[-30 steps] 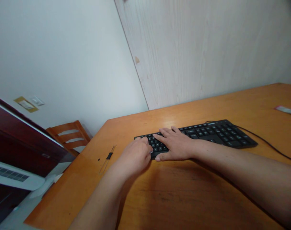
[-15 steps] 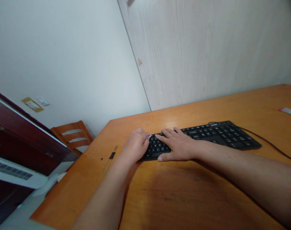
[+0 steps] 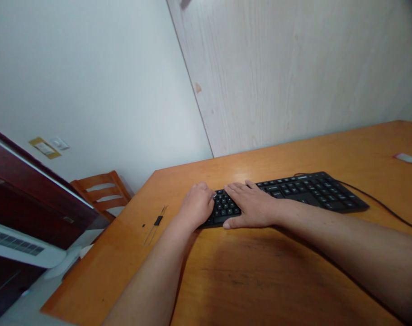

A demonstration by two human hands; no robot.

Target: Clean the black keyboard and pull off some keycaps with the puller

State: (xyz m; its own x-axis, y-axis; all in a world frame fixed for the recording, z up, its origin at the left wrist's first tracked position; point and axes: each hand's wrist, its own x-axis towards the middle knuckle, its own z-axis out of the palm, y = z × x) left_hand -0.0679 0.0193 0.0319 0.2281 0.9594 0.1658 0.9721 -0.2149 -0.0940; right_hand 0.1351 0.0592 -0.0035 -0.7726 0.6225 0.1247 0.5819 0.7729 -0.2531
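A black computer keyboard (image 3: 304,192) lies on the orange wooden table (image 3: 260,280), its cable (image 3: 378,203) trailing off to the right. My left hand (image 3: 197,206) is curled over the keyboard's left end, with a tiny white bit (image 3: 213,194) at its fingertips. What that bit is, I cannot tell. My right hand (image 3: 251,206) rests flat on the keys, fingers spread, holding nothing. Under my palms, the keys are hidden.
Left of my left hand, a thin loop with a black clip (image 3: 157,221) lies on the table. A pale strip (image 3: 408,159) sits at the far right. The table's edge meets a wood-grain wall panel (image 3: 277,77). A wooden chair (image 3: 100,190) and a dark red cabinet (image 3: 32,199) stand at left.
My left hand has moved up the keyboard's left end, away from its front edge, with the white bit still at its fingertips. My right hand has barely moved.
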